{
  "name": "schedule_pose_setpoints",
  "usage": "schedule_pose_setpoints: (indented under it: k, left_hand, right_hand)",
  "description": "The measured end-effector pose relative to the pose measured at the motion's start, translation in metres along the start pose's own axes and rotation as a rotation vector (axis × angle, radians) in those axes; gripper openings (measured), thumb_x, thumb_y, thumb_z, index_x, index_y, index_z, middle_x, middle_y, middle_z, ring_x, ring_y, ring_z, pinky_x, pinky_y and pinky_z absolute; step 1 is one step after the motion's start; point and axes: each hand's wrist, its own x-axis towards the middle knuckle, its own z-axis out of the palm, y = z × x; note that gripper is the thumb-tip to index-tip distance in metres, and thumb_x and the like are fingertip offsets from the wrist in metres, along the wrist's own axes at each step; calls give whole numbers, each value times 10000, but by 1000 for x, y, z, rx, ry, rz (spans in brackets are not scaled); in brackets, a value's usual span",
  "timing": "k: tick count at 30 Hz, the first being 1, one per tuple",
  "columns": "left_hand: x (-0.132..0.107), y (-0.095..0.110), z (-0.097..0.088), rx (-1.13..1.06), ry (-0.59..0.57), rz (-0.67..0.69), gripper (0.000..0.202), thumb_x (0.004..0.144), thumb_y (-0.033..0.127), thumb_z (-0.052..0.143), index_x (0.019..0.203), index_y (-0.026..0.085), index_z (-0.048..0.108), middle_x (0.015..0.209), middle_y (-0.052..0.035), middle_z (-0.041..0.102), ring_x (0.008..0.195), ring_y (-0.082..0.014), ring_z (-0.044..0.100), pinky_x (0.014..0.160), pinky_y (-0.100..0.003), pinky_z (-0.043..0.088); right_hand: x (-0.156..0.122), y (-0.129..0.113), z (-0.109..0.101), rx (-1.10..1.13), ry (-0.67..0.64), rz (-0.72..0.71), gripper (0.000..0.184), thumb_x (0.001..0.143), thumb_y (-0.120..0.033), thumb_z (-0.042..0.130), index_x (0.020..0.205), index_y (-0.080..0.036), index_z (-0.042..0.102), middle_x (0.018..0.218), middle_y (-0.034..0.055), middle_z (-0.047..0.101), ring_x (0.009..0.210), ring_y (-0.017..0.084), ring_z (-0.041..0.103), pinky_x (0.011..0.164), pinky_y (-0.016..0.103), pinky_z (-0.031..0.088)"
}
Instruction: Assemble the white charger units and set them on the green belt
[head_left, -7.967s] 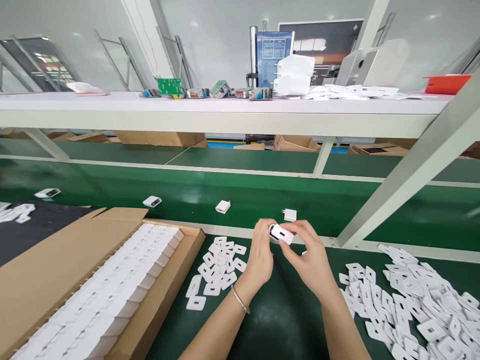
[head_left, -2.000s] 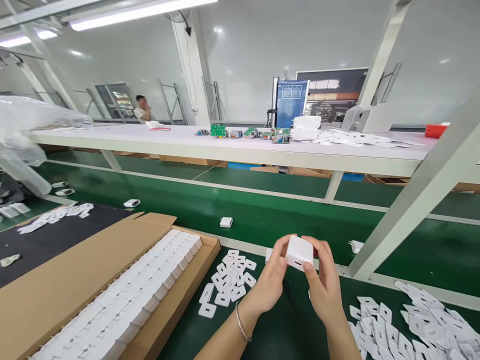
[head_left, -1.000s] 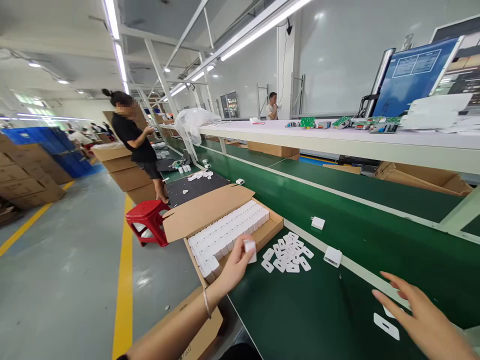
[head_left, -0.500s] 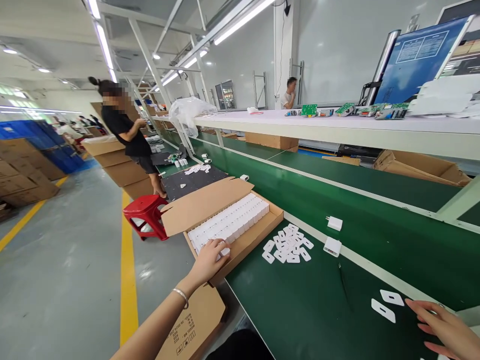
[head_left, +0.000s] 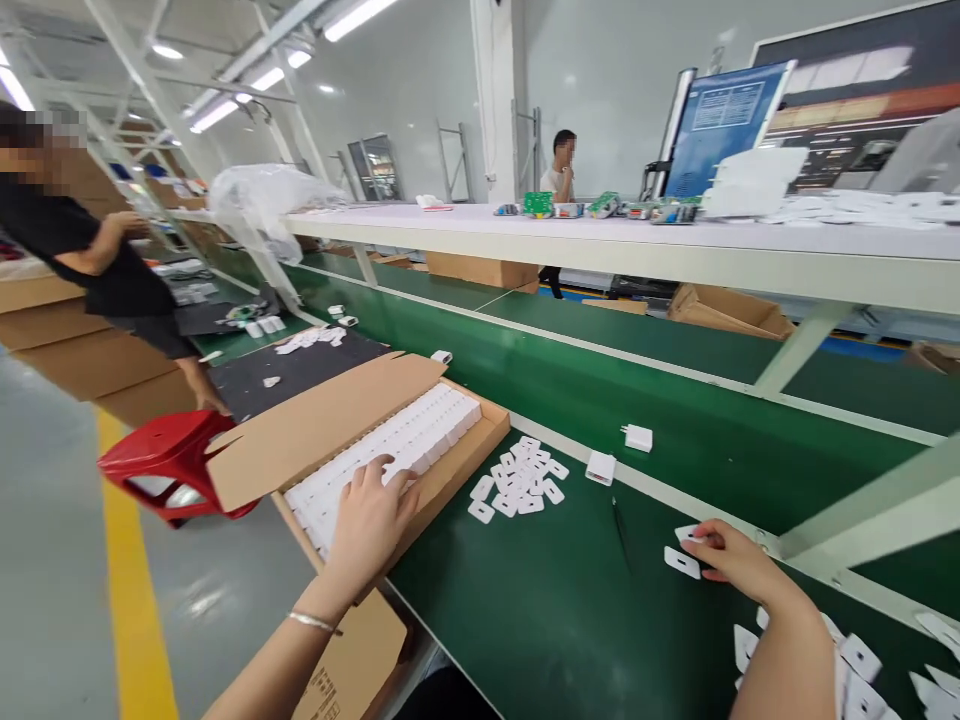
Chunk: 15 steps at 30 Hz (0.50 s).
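My left hand (head_left: 371, 515) lies flat with its fingers spread on the rows of white chargers (head_left: 405, 445) packed in an open cardboard box (head_left: 472, 452). It holds nothing. My right hand (head_left: 731, 560) reaches over the green table, its fingertips drawn together on a small flat white plate (head_left: 687, 534). A second white plate (head_left: 681, 563) lies just below the fingers. A small pile of the same plates (head_left: 519, 482) sits beside the box.
One white charger (head_left: 600, 467) rests at the table's far edge and another (head_left: 638, 438) on the green conveyor belt (head_left: 712, 440). More plates (head_left: 855, 660) lie at lower right. A red stool (head_left: 169, 465) and a person in black (head_left: 90, 270) are at left; a white shelf (head_left: 600, 245) runs overhead.
My left hand set the charger into the box and now lies flat on the rows. My right hand has moved left onto the loose plates. The view swung back right.
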Motion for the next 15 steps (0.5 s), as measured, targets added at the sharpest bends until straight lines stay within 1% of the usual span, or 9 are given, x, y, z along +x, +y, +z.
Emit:
schedule_pose_setpoints:
  k: [2, 3, 4, 6, 7, 9, 11, 12, 15]
  left_hand:
    - [11, 38, 4, -172, 96, 95, 266, 1020, 321, 511, 1113, 184, 719, 1274, -186, 586, 1115, -353, 608, 931, -518, 546]
    - [16, 60, 8, -270, 105, 161, 241, 1009, 303, 535, 1139, 187, 701, 1269, -176, 589, 1119, -340, 616, 947, -511, 550]
    - [22, 84, 14, -359, 89, 237, 241, 995, 280, 558, 1186, 195, 679, 1282, -168, 588, 1150, -337, 617, 975, -512, 549]
    - [37, 129, 31, -498, -1, 395, 356, 962, 217, 592, 1317, 221, 615, 1368, -158, 570, 1227, -341, 607, 1024, -519, 540]
    - [45, 149, 41, -558, -58, 471, 431, 956, 194, 596, 1384, 234, 572, 1428, -158, 548, 1264, -338, 601, 1050, -516, 533]
    - [65, 180, 64, -641, -177, 595, 547, 977, 201, 586, 1508, 267, 467, 1557, -156, 469, 1373, -332, 549, 1119, -513, 496]
    - [85, 199, 86, -672, -274, 684, 571, 1024, 258, 550, 1573, 301, 399, 1635, -142, 408, 1464, -325, 478, 1166, -508, 458]
    - [94, 205, 96, -675, -308, 718, 548, 1043, 286, 528, 1576, 314, 405, 1645, -129, 411, 1479, -321, 465, 1173, -505, 452]
    - [110, 213, 120, -675, -362, 776, 438, 1069, 309, 484, 1505, 319, 525, 1584, -101, 511, 1419, -310, 532, 1146, -485, 478]
  right_hand:
    - [0, -1, 5, 0, -10, 7, 226, 688, -309, 794, 799, -215, 622, 729, 7, 597, 716, 200, 682, 645, 296, 612]
    - [1, 1, 7, -2, -10, 17, 201, 696, -272, 776, 808, -213, 620, 733, -4, 582, 692, 185, 665, 639, 291, 598]
    - [2, 4, 9, -8, 6, 18, 180, 702, -239, 754, 817, -213, 618, 733, -16, 564, 674, 173, 648, 634, 285, 583]
    - [6, 10, 10, -32, 39, 10, 161, 713, -185, 699, 851, -219, 625, 731, -34, 530, 664, 161, 621, 638, 277, 553]
    - [7, 13, 10, -49, 59, 0, 183, 712, -164, 673, 882, -223, 639, 733, -39, 517, 664, 160, 610, 644, 277, 539]
    - [8, 18, 9, -91, 102, -31, 278, 699, -137, 641, 956, -233, 685, 745, -39, 504, 678, 167, 590, 673, 288, 515]
    - [8, 20, 9, -134, 139, -68, 344, 682, -133, 638, 994, -242, 732, 766, -31, 512, 694, 177, 576, 709, 306, 497]
    - [8, 21, 9, -152, 156, -84, 339, 681, -143, 645, 986, -246, 749, 778, -24, 522, 702, 182, 573, 722, 312, 491]
    - [8, 24, 11, -190, 211, -109, 228, 717, -232, 672, 925, -251, 762, 831, 2, 572, 721, 199, 580, 718, 326, 483]
